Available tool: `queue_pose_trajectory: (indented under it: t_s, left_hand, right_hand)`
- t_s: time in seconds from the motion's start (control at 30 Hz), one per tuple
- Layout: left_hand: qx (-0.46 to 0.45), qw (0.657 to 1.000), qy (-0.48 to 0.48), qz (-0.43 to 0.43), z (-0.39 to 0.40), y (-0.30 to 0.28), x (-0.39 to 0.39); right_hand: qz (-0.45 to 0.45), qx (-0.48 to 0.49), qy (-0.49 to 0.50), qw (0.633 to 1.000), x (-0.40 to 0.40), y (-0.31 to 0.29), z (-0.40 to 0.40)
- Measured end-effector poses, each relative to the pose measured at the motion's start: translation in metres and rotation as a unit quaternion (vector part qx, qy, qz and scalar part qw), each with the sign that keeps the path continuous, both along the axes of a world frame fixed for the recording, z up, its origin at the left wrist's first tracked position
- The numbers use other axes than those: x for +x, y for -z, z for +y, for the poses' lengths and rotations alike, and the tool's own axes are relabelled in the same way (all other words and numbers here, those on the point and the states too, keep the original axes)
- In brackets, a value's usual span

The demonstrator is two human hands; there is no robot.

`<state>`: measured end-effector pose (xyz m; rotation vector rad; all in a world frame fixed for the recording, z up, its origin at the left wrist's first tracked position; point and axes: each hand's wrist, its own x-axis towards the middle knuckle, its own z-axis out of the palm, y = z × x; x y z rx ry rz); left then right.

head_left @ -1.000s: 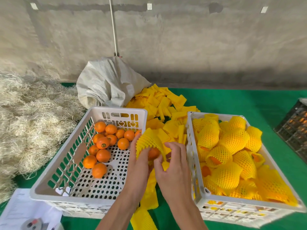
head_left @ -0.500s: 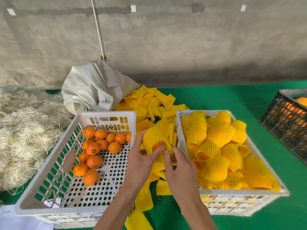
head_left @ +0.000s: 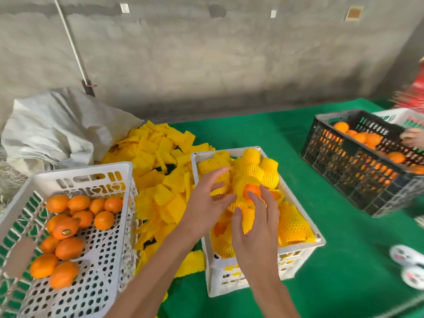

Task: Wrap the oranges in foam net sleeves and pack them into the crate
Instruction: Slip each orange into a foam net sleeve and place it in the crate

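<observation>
A white crate (head_left: pixel 289 258) at centre holds several oranges in yellow foam net sleeves. On top of that pile lies a sleeved orange (head_left: pixel 252 191) with its orange skin showing at the open end. My right hand (head_left: pixel 257 228) reaches over the crate with fingers extended, the fingertips touching that orange. My left hand (head_left: pixel 206 204) hovers just left of it, fingers spread, holding nothing. A second white crate (head_left: pixel 80 173) at the left holds several bare oranges (head_left: pixel 69 247). Loose yellow sleeves (head_left: pixel 160 157) are heaped between and behind the two crates.
A white sack (head_left: pixel 57 134) lies behind the left crate, against a concrete wall. A black crate (head_left: pixel 344 171) of oranges stands at the right on the green cloth, with another person's hand (head_left: pixel 413 138) at it. Two white round objects (head_left: pixel 408 257) lie at the right edge.
Both hands carried the sleeved orange rightward from the gap between the crates to the top of the pile in the centre crate. The left hand's fingers have spread off it. The view swung right.
</observation>
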<state>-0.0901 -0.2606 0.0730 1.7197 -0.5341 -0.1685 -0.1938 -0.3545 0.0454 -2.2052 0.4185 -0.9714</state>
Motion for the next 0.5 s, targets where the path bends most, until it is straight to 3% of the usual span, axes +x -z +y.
queue_pose_trajectory:
  t_s: [0.23,0.5]
  left_hand:
    - [0.022,0.999,-0.041,0.005,0.008,0.012,0.001]
    - [0.044,0.992,-0.108,0.043,0.066,0.023,-0.001]
  right_hand:
    - [0.029,-0.01,-0.015,0.999,0.007,0.012,-0.003]
    - [0.043,0.015,-0.11,0.993,0.024,0.028,0.044]
